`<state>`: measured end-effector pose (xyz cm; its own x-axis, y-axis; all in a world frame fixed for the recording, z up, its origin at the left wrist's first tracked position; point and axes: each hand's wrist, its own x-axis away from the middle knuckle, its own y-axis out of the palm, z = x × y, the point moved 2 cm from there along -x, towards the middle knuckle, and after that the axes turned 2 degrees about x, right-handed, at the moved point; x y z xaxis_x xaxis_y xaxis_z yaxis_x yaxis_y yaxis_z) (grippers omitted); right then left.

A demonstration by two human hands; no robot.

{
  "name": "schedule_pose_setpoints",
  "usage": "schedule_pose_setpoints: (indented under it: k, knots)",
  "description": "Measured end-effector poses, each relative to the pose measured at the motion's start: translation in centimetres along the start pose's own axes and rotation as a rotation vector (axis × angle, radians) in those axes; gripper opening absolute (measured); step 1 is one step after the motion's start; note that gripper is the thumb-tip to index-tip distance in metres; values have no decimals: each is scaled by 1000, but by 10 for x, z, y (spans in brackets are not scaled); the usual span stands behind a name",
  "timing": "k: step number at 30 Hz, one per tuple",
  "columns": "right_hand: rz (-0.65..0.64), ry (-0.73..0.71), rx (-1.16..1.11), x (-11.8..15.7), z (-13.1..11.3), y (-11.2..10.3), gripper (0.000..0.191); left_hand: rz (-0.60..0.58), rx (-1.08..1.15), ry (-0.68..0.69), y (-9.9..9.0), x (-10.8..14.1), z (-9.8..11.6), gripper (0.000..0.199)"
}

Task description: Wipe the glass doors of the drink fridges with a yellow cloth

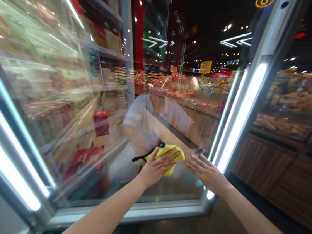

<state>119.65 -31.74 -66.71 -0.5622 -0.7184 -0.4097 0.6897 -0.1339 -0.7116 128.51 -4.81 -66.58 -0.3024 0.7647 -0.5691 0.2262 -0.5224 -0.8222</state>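
My left hand point(155, 168) lies over a folded yellow cloth point(178, 155) and presses it to the glass door point(139, 187), fingers stretched toward the right. A black edge and a dark loop stick out of the cloth on its left. To the right, my right hand point(204, 173) holds nothing, its fingers spread at the glass beside the lit door frame point(243, 110). A reflection of a person in a light shirt shows in the glass behind both hands.
Blurred shelves of packaged goods point(51, 89) fill the left side. Red boxes point(101, 122) show through or in the glass. On the right, bagged goods point(308, 96) sit on a wooden counter point(296, 177). A lit strip point(0, 156) runs along the lower left.
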Motion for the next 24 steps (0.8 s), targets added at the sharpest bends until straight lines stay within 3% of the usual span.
schedule_pose_setpoints:
  k: [4, 10, 14, 17, 24]
  knots:
    - [-19, -18, 43, 19, 10, 0, 48, -89, 107, 40, 19, 5, 2, 64]
    - [-16, 32, 62, 41, 22, -3, 44, 140, 41, 30, 27, -51, 18, 70]
    - [-62, 61, 55, 61, 25, -4, 41, 105, -196, 171, 53, -45, 30, 77]
    - [-90, 53, 32, 76, 29, -5, 42, 73, -405, 248, 62, -44, 35, 67]
    - [-76, 115, -8, 92, 32, -5, 43, 154, -438, 208, 63, -107, 53, 54]
